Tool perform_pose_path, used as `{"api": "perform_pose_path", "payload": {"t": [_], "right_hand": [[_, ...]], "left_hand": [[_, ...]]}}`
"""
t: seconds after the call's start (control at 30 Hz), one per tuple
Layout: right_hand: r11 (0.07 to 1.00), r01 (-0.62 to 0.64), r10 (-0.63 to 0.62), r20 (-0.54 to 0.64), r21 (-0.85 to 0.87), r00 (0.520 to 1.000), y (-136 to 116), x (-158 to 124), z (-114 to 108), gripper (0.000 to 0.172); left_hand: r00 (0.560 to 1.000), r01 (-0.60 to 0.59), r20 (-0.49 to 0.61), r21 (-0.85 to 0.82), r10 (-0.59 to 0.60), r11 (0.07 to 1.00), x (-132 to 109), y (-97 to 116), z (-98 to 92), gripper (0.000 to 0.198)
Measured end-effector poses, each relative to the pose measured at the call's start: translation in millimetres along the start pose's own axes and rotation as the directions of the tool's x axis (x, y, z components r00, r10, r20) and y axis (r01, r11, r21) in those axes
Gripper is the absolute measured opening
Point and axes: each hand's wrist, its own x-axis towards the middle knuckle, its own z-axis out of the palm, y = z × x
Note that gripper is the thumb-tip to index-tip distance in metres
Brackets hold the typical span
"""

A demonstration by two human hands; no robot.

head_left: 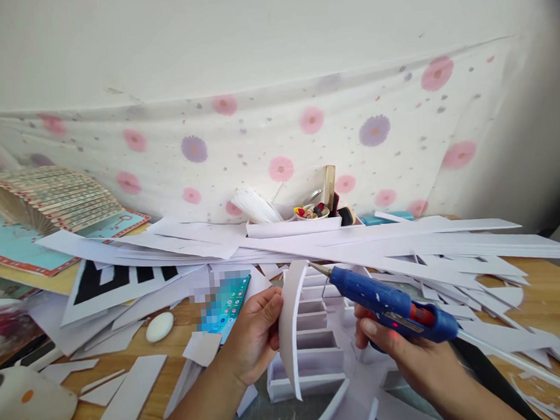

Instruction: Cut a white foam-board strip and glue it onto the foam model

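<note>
Both forearms enter low; the left hand (255, 333) pinches a curved white foam-board strip (292, 327) upright over a white compartmented foam-board model (314, 355). Closed around a glossy blue plastic glue gun (392, 304), the right hand (400, 349) aims its metal nozzle just beside the strip's top edge.

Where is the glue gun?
The glue gun is right of centre in the head view, in the right hand, nozzle toward the curved white strip in the left hand.
</note>
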Motion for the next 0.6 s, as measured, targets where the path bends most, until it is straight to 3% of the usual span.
{"api": "perform_pose_path", "payload": {"t": [0.23,0.6], "right_hand": [[0.997,-0.026,0.027,0.008,-0.078,1.0,-4.6,1.3,-2.4,0.034],[0.998,-0.041,0.041,0.006,-0.05,0.999,-0.4,0.9,-3.6,0.032]], "left_hand": [[1.0,-0.001,-0.018,0.019,0.002,1.0,-0.2,0.0,0.1,0.044],[1.0,-0.019,-0.023,0.043,0.02,0.999,0.8,0.2,-0.9,0.044]]}}
